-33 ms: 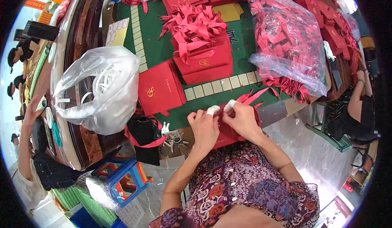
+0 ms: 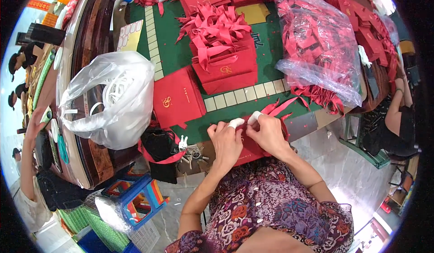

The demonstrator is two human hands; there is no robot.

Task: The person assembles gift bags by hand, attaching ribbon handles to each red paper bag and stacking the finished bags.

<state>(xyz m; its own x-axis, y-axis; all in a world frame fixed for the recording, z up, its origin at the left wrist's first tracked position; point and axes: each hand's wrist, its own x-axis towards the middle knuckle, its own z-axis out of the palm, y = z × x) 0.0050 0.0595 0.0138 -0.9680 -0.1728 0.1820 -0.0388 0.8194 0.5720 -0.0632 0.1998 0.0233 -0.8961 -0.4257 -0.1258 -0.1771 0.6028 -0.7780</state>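
Note:
At the table's near edge, a red paper gift bag [image 2: 246, 155] lies under both of my hands, partly covered by them. My left hand [image 2: 226, 142] is closed, thumb and forefinger pinching at the bag's upper part. Close beside it, my right hand [image 2: 271, 137] pinches there too, its fingertips bent inward. White covers wrap a fingertip on each hand. What exactly lies between the fingertips is too small to make out. A red ribbon [image 2: 289, 103] trails across the table just beyond my right hand.
A stack of red bags [image 2: 178, 97] lies left, and ribboned bags [image 2: 228, 74] are piled ahead. A clear plastic sack of red ribbons [image 2: 318, 49] stands right. A white plastic bag [image 2: 131, 126] holds white strips. Keys [image 2: 194, 155] lie near my left wrist. Other people sit at both sides.

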